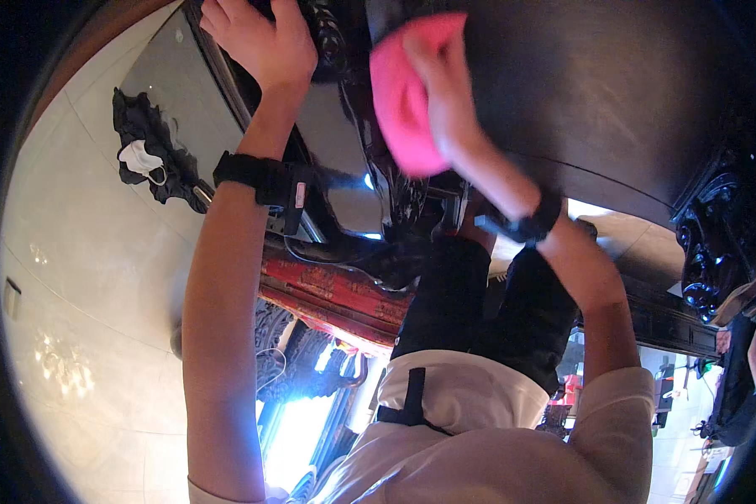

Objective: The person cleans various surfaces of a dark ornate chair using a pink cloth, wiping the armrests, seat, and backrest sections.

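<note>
My right hand point(450, 107) is shut on a bright pink cloth point(400, 107), blurred by motion. The cloth lies against or just over a dark, smooth wooden panel point(592, 82), beside black carved wood. At the top left, my left hand point(268, 44) is by the dark carved wooden furniture point(331, 41); its fingertips are cut off by the picture's edge, so whether it grips the wood is not clear. Black straps with small devices are on both wrists.
A white face mask point(142, 157) lies on crumpled black fabric point(176, 160) at the left, by a glossy dark surface. Glossy carved wood point(709, 252) stands at the right. Red patterned furniture or fabric point(340, 290) is beside my legs. Pale tiled floor point(101, 271) spreads at the left.
</note>
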